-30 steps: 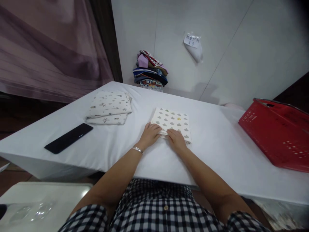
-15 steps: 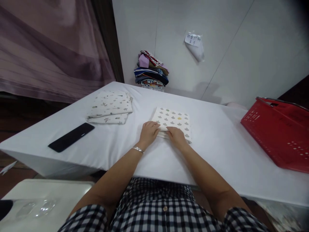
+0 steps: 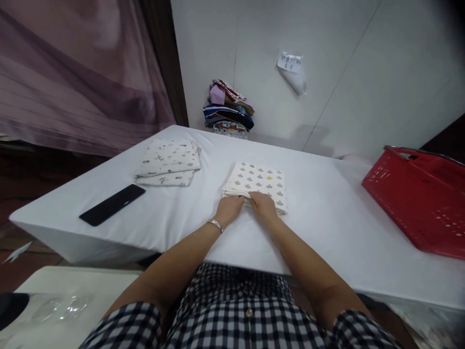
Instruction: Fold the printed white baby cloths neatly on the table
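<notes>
A folded white cloth point(image 3: 258, 178) with small grey duck-like prints and one yellow one lies on the white-covered table in front of me. My left hand point(image 3: 230, 209), with a silver bracelet at its wrist, is closed at the cloth's near left edge, fingers partly tucked under the layers. Beside it my right hand point(image 3: 263, 205) pinches the near edge of the same cloth, thumb and fingers around the folded layers. The fingertips of both hands are partly hidden by the cloth.
To the left lie another folded printed cloth point(image 3: 169, 162) and a black phone-like slab point(image 3: 112, 204). A red basket point(image 3: 417, 203) stands at the right. Against the wall is a stack of folded clothes point(image 3: 228, 109). A white stool point(image 3: 72, 286) is at lower left.
My left hand has moved from the top of the cloth's left side down to its near edge, closer to my right hand. The right hand stays nearly in place.
</notes>
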Tool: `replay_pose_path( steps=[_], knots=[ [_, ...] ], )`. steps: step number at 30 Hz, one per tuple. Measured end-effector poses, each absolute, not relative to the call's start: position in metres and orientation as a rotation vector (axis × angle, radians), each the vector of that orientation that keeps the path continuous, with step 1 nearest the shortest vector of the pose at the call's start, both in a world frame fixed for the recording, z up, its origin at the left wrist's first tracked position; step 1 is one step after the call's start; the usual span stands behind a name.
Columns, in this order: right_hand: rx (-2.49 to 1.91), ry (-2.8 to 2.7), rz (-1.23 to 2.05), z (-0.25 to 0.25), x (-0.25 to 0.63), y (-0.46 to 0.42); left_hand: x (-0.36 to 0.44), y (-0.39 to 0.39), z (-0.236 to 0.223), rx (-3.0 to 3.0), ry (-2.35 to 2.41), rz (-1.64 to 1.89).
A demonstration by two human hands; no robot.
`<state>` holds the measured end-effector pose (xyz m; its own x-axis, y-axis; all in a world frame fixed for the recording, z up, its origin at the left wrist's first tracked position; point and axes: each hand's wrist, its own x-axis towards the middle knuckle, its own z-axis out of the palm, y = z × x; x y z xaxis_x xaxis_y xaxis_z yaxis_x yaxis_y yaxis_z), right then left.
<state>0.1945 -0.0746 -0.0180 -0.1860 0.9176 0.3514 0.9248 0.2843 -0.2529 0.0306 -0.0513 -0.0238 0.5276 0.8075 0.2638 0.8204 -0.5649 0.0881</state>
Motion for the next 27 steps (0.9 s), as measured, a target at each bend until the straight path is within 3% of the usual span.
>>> replay_pose_path(
  steps=[27],
  knots=[
    [-1.690,-2.153,0.053,-0.003,0.185,-0.082,0.019,-0.050,-0.020,-2.700,-1.087,-0.516]
  ],
)
